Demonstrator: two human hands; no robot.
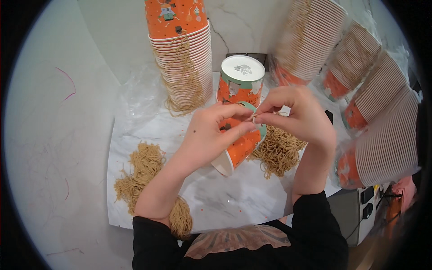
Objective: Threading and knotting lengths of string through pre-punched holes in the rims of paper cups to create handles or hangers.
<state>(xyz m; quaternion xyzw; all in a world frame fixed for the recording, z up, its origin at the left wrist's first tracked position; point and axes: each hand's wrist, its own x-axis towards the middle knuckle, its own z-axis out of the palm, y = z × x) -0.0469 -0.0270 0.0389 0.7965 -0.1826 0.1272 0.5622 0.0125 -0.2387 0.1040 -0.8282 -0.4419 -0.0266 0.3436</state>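
Observation:
Over a tilted orange paper bucket [243, 147] with a green band, my two hands meet at the fingertips. My left hand [215, 128] is closed, thumb and fingers pinching a thin pale cord [253, 117] from the left. From the right, my right hand [290, 112] pinches the same cord between thumb and fingers. The cord is small and mostly hidden by the fingertips. The bucket's white rim faces me at the lower left. Just behind, another orange bucket [238, 92] stands with its white round end up. Beside the tilted bucket lies a pile of tan cords [279, 150].
A tall bucket stack [182, 67] draped with cords rises at the back left. Several plastic-wrapped bucket stacks [387, 135] lean along the right. More tan cord bundles [141, 173] lie by my left forearm on the marbled white tabletop [220, 202]. A grey box [355, 209] stands at the lower right.

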